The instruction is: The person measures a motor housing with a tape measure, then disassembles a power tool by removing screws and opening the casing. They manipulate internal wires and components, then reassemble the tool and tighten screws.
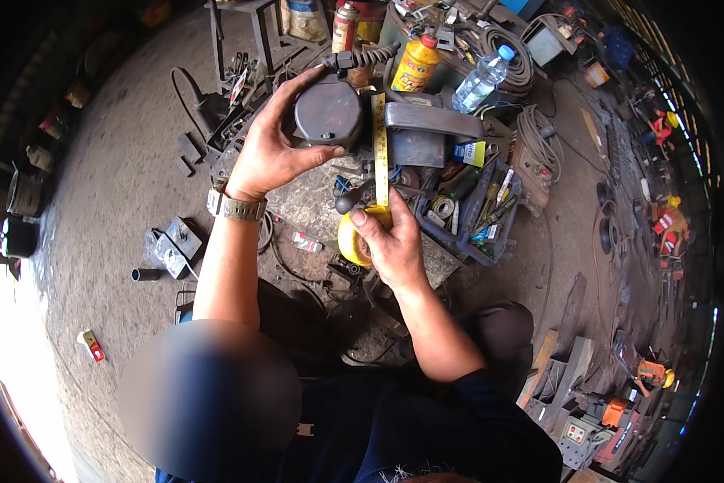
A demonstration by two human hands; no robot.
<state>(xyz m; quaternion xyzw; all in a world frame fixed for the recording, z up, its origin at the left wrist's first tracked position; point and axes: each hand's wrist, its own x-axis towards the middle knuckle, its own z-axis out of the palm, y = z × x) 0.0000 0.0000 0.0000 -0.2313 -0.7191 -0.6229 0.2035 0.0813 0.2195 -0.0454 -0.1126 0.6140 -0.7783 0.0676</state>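
My left hand (pixel 267 153), with a watch on its wrist, is closed round a dark round housing (pixel 328 113). Its fingers lie along the far-left side and its thumb along the near edge. A coiled spring-like piece (pixel 370 55) sticks out at the housing's far end. My right hand (pixel 400 251) grips a yellow tape measure (pixel 352 240), thumb on top. The drawn-out blade (pixel 380 149) runs away from me, just right of the housing; whether its tip touches anything, I cannot tell. Right of the blade lies a dark grey handle-like part (pixel 434 121).
A tray of small tools (pixel 482 213) sits to the right. Beyond stand a yellow bottle (pixel 416 64), a clear water bottle (pixel 481 79) and a spray can (pixel 345 28). Coiled cable (pixel 539 145) lies farther right. A plastic-wrapped metal piece (pixel 177 245) rests on the floor at left.
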